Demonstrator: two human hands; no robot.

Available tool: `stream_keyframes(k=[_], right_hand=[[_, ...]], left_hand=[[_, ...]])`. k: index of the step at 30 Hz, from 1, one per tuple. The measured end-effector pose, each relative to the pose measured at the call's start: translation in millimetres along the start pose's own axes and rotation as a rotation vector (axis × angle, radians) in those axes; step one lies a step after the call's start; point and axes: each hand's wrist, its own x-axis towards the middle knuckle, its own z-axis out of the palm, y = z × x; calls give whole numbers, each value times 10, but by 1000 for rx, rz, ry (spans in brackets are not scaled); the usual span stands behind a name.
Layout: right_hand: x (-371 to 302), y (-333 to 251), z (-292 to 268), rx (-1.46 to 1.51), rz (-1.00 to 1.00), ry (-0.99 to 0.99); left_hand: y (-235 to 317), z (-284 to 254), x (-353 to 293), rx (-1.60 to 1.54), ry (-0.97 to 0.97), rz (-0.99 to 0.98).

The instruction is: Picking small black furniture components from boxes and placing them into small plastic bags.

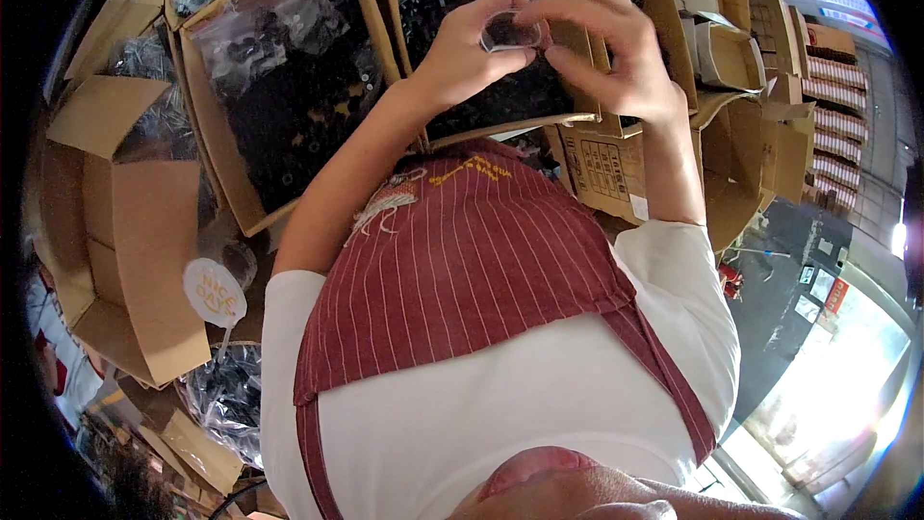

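Over an open carton of small black parts (pixel 534 91), my left hand (pixel 452 53) is closed around a small, clear, round-mouthed plastic thing (pixel 510 32). Whether it is a cup or a bag I cannot make out. Its open mouth faces up toward me, with something dark showing through. My right hand (pixel 626 58) is just to the right, slightly blurred. Its fingers are apart, with the index fingertip at the rim of the plastic thing and the thumb close beside it. Nothing shows in the right hand's grip.
To the left, another carton (pixel 217 140) holds black parts and clear bags. Beyond it stands an open brown box (pixel 154 250), with a round white fan (pixel 215 292) beside it. Small cardboard boxes (pixel 729 56) line the right side. Striped stacks (pixel 835 130) stand farther right.
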Motion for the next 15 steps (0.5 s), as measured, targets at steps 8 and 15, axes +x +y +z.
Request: stream_keyframes(k=[8, 15], right_hand=[[-374, -56, 147, -134, 346, 203], [-532, -165, 386, 39, 608, 336]], left_hand=[[81, -111, 33, 36, 71, -79], [127, -58, -2, -57, 221, -39]])
